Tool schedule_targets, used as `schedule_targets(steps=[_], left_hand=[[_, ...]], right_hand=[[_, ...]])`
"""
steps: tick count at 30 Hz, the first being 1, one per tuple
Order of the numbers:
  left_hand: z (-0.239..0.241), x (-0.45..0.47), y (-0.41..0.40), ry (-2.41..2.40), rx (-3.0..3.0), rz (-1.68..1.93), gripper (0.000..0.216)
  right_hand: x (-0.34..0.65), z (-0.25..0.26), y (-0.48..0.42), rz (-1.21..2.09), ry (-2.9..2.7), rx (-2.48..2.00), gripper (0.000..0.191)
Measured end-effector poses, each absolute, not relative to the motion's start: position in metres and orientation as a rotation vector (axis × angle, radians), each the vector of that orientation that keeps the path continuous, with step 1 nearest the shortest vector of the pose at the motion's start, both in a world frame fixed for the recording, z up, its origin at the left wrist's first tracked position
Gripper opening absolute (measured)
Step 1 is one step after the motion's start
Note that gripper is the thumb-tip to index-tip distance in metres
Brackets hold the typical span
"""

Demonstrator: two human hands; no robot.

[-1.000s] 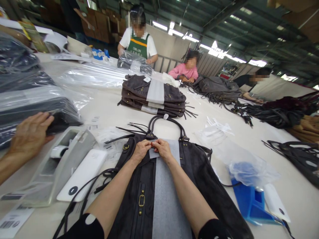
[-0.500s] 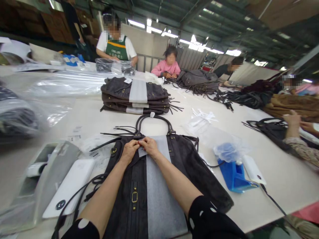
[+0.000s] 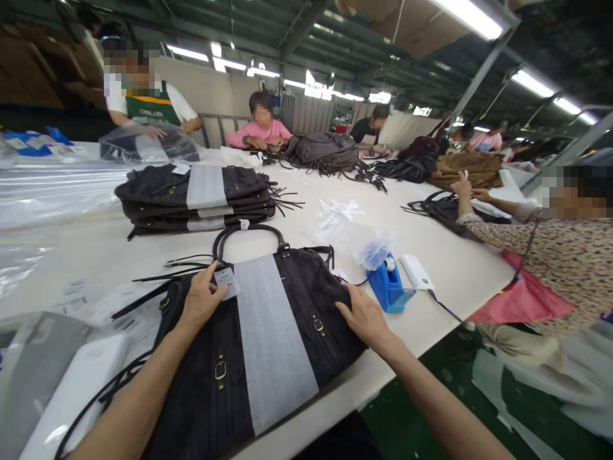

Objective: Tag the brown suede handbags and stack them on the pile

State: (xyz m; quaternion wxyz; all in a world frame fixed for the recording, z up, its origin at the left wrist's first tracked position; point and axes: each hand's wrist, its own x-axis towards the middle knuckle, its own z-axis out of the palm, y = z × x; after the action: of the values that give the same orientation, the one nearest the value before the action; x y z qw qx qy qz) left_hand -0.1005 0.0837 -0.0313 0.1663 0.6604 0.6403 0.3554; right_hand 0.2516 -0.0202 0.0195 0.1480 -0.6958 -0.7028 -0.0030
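A dark handbag (image 3: pixel 297 287) lies flat on the white table in front of me, its looped handle pointing away. A pale paper strip (image 3: pixel 271 332) runs across its front. My left hand (image 3: pixel 204 300) rests at the upper left of the bag, thumb and forefinger spread beside a small white hang tag (image 3: pixel 227 282); the thumb touches the tag's edge. On the bag's right side lies my right hand (image 3: pixel 366 316), fingers apart and touching the leather. Brass buckles show on both front straps.
Stacked dark bags (image 3: pixel 158 191) with paper bands lie beyond the handle. A blue tape dispenser (image 3: pixel 390 287) and a white power bank (image 3: pixel 416 271) stand to the right. At left are a grey dispenser (image 3: pixel 38 358) and clear plastic sheets (image 3: pixel 62 191). A co-worker's sleeve (image 3: pixel 517 239) is at right.
My hands were together at the tag near the handle; now they are apart, the right one moved to the bag's right side. My view has turned rightward.
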Motion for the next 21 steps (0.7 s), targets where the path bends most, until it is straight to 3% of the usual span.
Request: schedule_targets(steps=[2, 5, 8, 11, 15, 19, 21], left_hand=[[-0.008, -0.082, 0.047, 1.825, 2.178, 0.888, 0.058], [0.015, -0.052, -0.028, 1.408, 2.546, 0.483, 0.053], [0.012, -0.032, -0.093, 1.297, 2.712, 0.132, 0.073], [-0.009, -0.031, -0.120, 1.446, 2.833, -0.083, 0.070], [-0.034, -0.045, -0.121, 1.335, 3.037, -0.123, 0.060], [-0.042, -0.053, -0.120, 1.152, 3.174, -0.092, 0.071], [-0.042, -0.054, -0.119, 1.064, 3.184, -0.066, 0.078]], right_hand=[[0.262, 0.010, -0.032, 0.044, -1.975, -2.056, 0.038], [0.260, 0.006, -0.035, 0.084, -1.946, -2.048, 0.028], [0.249, 0.018, -0.031, 0.155, -1.909, -2.007, 0.023], [0.241, 0.033, -0.031, 0.254, -1.871, -1.962, 0.021], [0.238, 0.039, -0.040, 0.345, -1.853, -1.914, 0.022], [0.253, 0.023, -0.044, 0.566, -1.866, -1.869, 0.022], [0.268, 0.013, -0.034, 0.753, -1.781, -1.787, 0.033]])
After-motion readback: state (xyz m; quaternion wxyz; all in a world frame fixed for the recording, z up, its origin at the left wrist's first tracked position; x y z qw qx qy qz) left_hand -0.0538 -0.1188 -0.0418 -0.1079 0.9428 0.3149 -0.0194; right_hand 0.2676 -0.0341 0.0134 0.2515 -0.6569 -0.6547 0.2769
